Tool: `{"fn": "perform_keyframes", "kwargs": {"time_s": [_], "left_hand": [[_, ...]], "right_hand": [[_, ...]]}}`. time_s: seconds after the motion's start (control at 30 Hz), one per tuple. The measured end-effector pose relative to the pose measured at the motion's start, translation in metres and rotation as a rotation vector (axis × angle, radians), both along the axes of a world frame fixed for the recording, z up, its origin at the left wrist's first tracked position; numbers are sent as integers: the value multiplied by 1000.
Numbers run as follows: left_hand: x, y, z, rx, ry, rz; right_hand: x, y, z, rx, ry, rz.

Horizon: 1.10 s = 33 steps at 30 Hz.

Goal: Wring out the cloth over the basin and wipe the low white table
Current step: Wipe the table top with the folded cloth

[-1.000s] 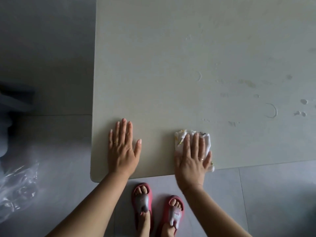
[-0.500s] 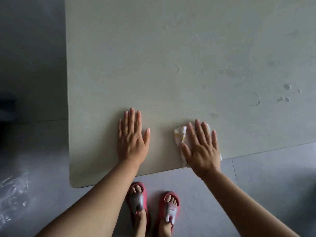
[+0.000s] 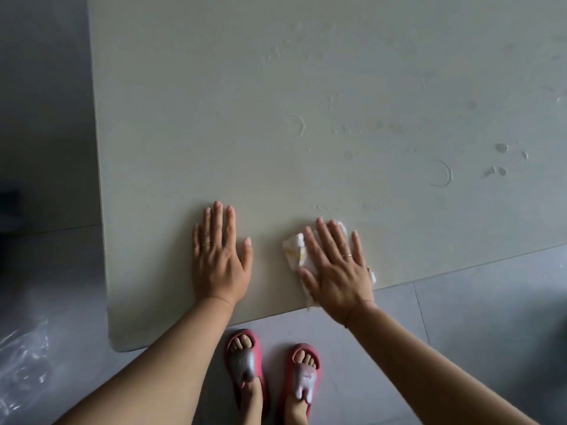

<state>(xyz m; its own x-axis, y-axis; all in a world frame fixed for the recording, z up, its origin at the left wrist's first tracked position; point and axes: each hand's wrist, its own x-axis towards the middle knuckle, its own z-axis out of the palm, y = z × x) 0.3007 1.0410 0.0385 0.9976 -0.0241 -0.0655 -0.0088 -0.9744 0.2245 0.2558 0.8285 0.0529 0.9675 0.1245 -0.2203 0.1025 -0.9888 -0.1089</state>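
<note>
The low white table [image 3: 245, 102] fills most of the view, with dried rings and spots on its right half. My right hand [image 3: 336, 268] lies flat on a small white cloth [image 3: 293, 248] with yellow marks, pressing it onto the table near the front edge. Most of the cloth is hidden under the palm; a corner hangs over the edge. My left hand [image 3: 219, 256] rests flat on the bare table, fingers spread, to the left of the cloth. No basin is in view.
Grey tiled floor [image 3: 475, 317] surrounds the table. My feet in red slippers [image 3: 273, 369] stand just in front of the table edge. Crumpled clear plastic [image 3: 21, 357] lies on the floor at the lower left. A dark shape sits at the far left.
My right hand has turned so its fingers point up and to the left, and it has slid the cloth a little along the front edge. The left hand stays planted.
</note>
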Motion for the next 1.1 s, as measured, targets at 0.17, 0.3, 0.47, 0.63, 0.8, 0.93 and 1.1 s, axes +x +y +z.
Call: {"fn": "perform_keyframes", "kwargs": {"time_s": [0.17, 0.3, 0.47, 0.63, 0.8, 0.93, 1.1], "left_hand": [[0, -2, 0, 14, -12, 12], [1, -1, -3, 33, -8, 15], [2, 0, -3, 62, 3, -6], [0, -1, -3, 62, 1, 3], [0, -2, -3, 62, -2, -2], [0, 0, -3, 84, -25, -13], [1, 2, -2, 40, 1, -13]], "right_hand": [[25, -51, 0, -57, 67, -474], [41, 26, -4, 7, 58, -558], [40, 59, -3, 67, 12, -15], [75, -38, -1, -36, 38, -255], [91, 20, -5, 23, 34, -600], [78, 74, -6, 44, 27, -135], [106, -5, -5, 9, -12, -33]]}}
